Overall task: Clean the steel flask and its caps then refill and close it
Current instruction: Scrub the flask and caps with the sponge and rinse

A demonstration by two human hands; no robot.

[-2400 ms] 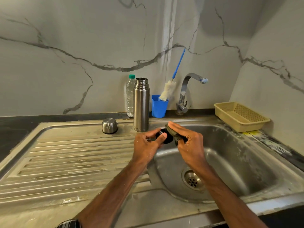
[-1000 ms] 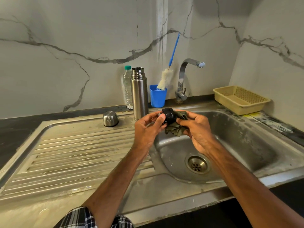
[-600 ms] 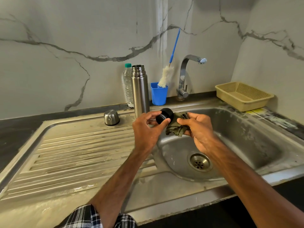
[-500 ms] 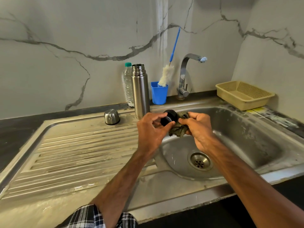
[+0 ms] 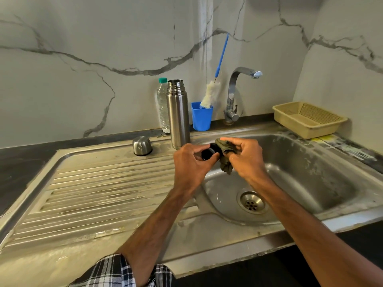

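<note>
Black inner cap [image 5: 209, 153] gripped in left hand [image 5: 191, 163], over sink [image 5: 315, 183] basin's left edge. Olive cloth [image 5: 226, 165] pinched in right hand [image 5: 246, 159], pressed against cap. Open steel flask [image 5: 178, 121] seen upright just beyond, domed steel cap [image 5: 142, 146] left of it.

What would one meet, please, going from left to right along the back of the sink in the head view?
Steel cap → water bottle → steel flask → blue cup → tap → yellow basket.
</note>
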